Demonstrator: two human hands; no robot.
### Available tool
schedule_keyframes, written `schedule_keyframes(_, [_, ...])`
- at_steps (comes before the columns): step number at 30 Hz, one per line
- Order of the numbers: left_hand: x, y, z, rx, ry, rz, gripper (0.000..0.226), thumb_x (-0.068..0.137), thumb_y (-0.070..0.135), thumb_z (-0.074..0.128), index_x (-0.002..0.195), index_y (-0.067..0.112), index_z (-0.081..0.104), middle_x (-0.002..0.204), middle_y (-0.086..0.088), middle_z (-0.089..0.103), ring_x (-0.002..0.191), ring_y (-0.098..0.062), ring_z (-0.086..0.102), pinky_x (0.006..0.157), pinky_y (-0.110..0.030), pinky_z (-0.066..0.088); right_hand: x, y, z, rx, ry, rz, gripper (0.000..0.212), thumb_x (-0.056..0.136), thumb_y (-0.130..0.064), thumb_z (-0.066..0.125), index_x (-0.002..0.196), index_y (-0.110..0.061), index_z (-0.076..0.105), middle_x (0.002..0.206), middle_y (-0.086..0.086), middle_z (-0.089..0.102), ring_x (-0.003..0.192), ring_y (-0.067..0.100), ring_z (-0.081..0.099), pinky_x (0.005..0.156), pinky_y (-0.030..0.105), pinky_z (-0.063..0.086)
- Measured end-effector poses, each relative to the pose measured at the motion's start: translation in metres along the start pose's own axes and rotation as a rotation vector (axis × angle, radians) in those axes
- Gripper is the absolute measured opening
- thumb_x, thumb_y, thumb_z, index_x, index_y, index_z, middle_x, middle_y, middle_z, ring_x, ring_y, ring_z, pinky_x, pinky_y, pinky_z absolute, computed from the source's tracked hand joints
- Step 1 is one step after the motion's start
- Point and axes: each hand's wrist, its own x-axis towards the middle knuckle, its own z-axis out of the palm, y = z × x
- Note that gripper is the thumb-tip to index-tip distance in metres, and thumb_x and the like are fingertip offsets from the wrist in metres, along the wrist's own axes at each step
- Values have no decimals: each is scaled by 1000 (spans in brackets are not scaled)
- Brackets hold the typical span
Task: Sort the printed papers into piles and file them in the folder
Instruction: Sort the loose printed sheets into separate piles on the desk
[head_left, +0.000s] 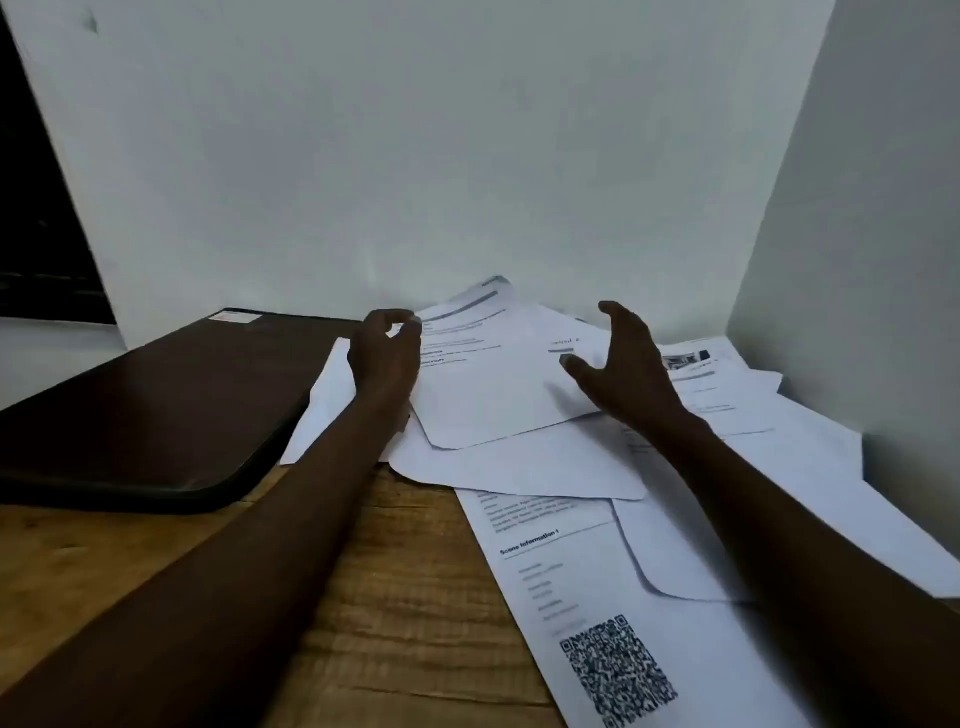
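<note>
Hovering two hands over loose papers by the table's far edge

The printed papers (571, 467) lie unsorted in an overlapping spread on the right half of the wooden table (415, 597), running from its far right corner, where two pale walls (415, 156) meet, down to the near edge. The top sheet (493, 395) sits at the far edge, tilted, with its head lifted against the wall. A sheet with a QR code (618, 670) lies nearest the person, partly under others. A sheet with a small photo (691, 361) lies toward the far right corner.

The dark folder (156, 405) rests closed and flat on the table's left side, its far edge at the wall. Its right side touches or covers the leftmost sheet.

The person's left hand (384, 358) is at the upper left corner of the top sheet, fingers (410, 327) curled toward the thumb. Whether it pinches the paper or holds nothing cannot be told. The right hand (628, 374) is spread wide, fingers and thumb apart, above the right part of the top sheet and gripping nothing. Both bare forearms stretch from the near edge across the table
</note>
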Motion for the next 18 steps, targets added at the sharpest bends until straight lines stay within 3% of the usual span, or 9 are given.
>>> schedule_keyframes(2, [6,-5,5,-36,-13,-45,7,92,21,61,99,24,63,119,-2,63,109,-16,57,84,-24,41,2,6,4,-132,-42,45,78,88,-50,61,150,-23,23,155,6,25,142,27,26,110,56,28])
schedule_keyframes(5, [7,-11,9,-130,-73,-114,10,90,24,64,100,24,62,120,-2,60,103,-15,55,84,-28,44,0,20,7,-189,-141,123,82,86,-64,53,151,-27,20,158,4,19,144,27,23,111,59,25])
schedule_keyframes(9, [9,-19,9,-242,-68,-267,22,86,25,68,105,24,57,128,-5,53,90,-13,55,90,-36,51,-7,28,15,-218,-176,158,77,89,-64,47,151,-27,20,158,4,24,145,22,23,115,55,22])
schedule_keyframes(12, [11,-18,10,-275,-60,-331,22,86,21,68,105,20,57,130,-14,53,77,-15,53,86,-36,53,-13,26,18,-252,-202,140,71,92,-60,45,150,-26,21,156,1,29,145,19,25,116,53,19])
schedule_keyframes(18, [12,-8,0,-351,-160,-426,6,90,12,65,87,13,60,88,-10,59,73,-21,56,75,-38,52,-20,18,16,-183,-147,56,67,91,-50,56,146,-20,32,145,6,46,133,25,42,110,41,33])
